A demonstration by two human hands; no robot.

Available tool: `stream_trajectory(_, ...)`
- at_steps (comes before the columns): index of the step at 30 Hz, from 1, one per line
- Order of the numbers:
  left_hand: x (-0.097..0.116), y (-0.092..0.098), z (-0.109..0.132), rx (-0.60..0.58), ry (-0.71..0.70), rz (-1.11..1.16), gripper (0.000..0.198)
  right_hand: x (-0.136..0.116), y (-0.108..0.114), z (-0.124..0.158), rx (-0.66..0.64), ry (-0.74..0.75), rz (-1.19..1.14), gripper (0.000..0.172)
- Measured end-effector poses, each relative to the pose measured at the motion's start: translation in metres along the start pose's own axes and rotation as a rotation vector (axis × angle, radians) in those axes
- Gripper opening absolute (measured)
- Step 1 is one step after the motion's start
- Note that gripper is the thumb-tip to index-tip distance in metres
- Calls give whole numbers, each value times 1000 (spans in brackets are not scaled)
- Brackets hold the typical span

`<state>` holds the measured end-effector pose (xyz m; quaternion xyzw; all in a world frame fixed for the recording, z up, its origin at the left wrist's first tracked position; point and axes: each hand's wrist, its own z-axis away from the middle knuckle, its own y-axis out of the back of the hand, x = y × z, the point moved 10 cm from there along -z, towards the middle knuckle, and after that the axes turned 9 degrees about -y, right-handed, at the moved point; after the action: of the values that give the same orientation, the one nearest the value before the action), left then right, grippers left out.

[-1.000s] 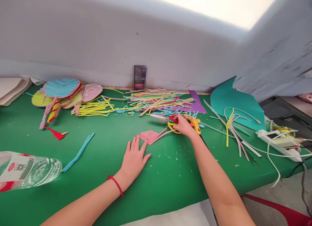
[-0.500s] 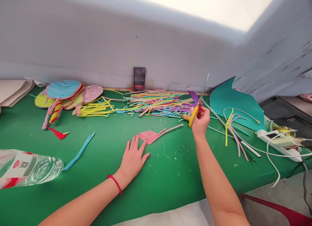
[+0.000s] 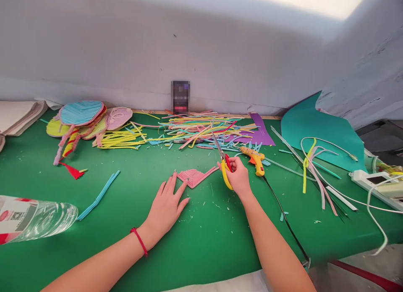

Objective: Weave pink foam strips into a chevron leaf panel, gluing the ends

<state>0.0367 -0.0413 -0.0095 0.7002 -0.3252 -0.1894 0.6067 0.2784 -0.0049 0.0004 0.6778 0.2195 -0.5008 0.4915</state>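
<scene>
Head view, left hand (image 3: 168, 203): laid palm down with the fingers spread and the thumb apart, gripping nothing; its fingertips touch the left side of the pink piece (image 3: 192, 179).
Bracelet (image 3: 139, 241): a red cord around the left wrist.
Pink piece: flat on the green table (image 3: 201, 250), between the two hands; its strips lie side by side in a pointed shape, with loose ends reaching right toward the scissors (image 3: 226, 164).
Right hand (image 3: 238, 175): curled closed around the red and yellow handles of the scissors.
Scissors: just right of the pink piece; the blades point away from the person and slightly left, toward the strip pile (image 3: 201, 130).
Glue gun (image 3: 258, 161): yellow, lying just right of the right hand, its black cord (image 3: 283, 206) running toward the front edge.
Strip pile: many colours, heaped near the wall, beside a purple sheet (image 3: 264, 134).
Phone-like object (image 3: 180, 96): dark and blurred, upright behind the pile.
Fans (image 3: 82, 112): stacked at the far left, blue on top, a red tassel (image 3: 73, 171) hanging toward the front.
Blue strips (image 3: 99, 196): near the clear bottle (image 3: 40, 220), which the left border cuts off.
Right side: a curved teal sheet (image 3: 317, 136), more loose strips and a white power strip (image 3: 378, 187) with cables.
</scene>
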Motion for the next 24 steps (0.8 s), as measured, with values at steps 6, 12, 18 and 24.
stream_trajectory(6, -25, 8, -2, 86, 90, 282, 43, 4, 20, -11, 98, 27, 359, 33)
stream_trajectory(12, -70, 13, -3, 236, 351, 638, 22, -10, 17, -9, 91, 272, 514, 31)
stream_trajectory(18, -92, 2, 0, 307, 524, 875, 18, -35, -23, -8, -102, 353, 641, 35)
stream_trajectory(24, -90, -6, 2, 306, 525, 984, 23, -62, -85, -29, -392, 435, 797, 37)
